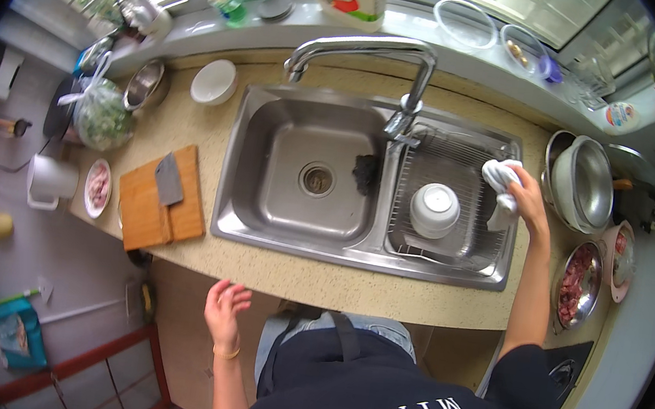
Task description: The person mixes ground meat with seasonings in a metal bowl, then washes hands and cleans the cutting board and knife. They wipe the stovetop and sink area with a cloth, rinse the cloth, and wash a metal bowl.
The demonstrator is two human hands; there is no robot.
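My right hand (528, 198) grips a bunched white cloth (501, 177) above the right rim of the double stainless-steel sink (291, 251). Part of the cloth hangs down over the wire rack (484, 248) in the right basin. Left of that hand, a white bowl (435, 208) sits upside down in the rack. My left hand (226, 305) is held in the air before the counter's front edge, its fingers loosely apart and nothing in them. Nearest to it on the counter is a wooden cutting board (143, 209) with a cleaver (168, 180) lying across it.
A chrome faucet (365, 43) arches over the sink; a dark scrubber (364, 174) lies in the left basin. On the right stand stacked metal bowls (582, 180) and a steel bowl of raw meat (576, 284). A white bowl (214, 81) and a plate of meat (97, 188) are at left.
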